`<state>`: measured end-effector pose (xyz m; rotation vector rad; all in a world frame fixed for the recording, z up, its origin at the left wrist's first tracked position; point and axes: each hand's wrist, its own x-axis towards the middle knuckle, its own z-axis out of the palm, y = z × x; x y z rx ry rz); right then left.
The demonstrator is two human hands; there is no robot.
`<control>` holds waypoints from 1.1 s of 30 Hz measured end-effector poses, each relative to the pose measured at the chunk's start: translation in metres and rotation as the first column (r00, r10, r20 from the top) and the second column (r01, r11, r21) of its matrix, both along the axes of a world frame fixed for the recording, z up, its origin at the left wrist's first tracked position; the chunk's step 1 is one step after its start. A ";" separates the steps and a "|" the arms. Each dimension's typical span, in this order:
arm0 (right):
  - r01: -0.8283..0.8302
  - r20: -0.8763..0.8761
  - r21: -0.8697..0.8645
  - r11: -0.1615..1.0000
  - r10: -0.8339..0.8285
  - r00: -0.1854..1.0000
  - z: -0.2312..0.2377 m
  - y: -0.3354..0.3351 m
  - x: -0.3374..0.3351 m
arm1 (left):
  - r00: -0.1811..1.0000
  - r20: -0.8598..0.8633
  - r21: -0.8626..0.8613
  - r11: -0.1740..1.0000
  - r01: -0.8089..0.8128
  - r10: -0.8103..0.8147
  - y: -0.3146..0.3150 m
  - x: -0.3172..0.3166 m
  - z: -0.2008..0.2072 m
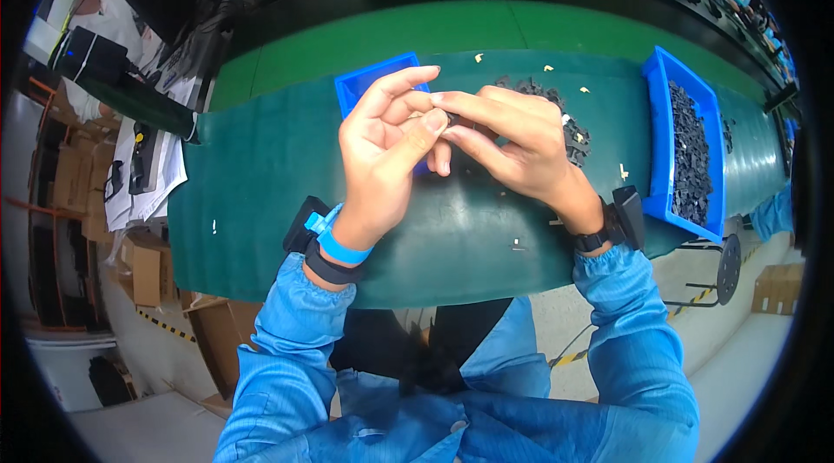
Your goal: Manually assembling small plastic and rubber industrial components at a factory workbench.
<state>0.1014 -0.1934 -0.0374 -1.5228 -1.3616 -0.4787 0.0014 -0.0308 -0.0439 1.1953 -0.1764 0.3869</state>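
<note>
My left hand [382,155] and my right hand [526,142] meet above the green-topped table [261,185]. Between their fingertips is a small dark part [453,119], mostly hidden; its exact kind does not show. The left thumb presses against it, and the right thumb and forefinger pinch it from the other side. Just behind my left hand stands a blue bin [352,91], its inside largely covered by the hand. A loose heap of small black parts [576,140] lies on the table beyond and beside my right hand.
At the right stands a blue bin [660,159] full of small black parts [689,159]. Small pale scraps [584,89] are scattered over the table. A stool [728,259] and cardboard boxes [146,267] stand on the floor. Papers [148,176] lie at the left.
</note>
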 end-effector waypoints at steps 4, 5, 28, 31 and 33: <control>-0.045 -0.076 0.080 0.996 0.051 0.996 -0.008 0.010 0.005 | 0.997 -0.003 0.098 0.992 -0.073 0.074 0.008 -0.003 0.000; -0.007 -0.090 0.118 0.993 0.018 0.996 -0.015 0.013 0.005 | 0.993 0.008 0.137 0.984 -0.117 0.117 0.008 -0.004 -0.003; 0.853 0.088 -0.454 0.257 -0.940 0.330 0.027 -0.263 0.011 | 0.747 0.660 0.657 0.546 -0.520 -0.082 -0.012 -0.078 0.101; 0.792 -0.017 -0.381 0.476 -0.861 0.509 0.039 -0.212 -0.007 | 0.686 0.716 0.636 0.526 -0.565 -0.128 -0.033 -0.128 0.155; 0.692 -0.119 -0.346 0.633 -0.761 0.637 0.046 -0.195 -0.021 | 0.969 0.241 0.946 0.210 -0.247 0.052 -0.058 -0.184 0.224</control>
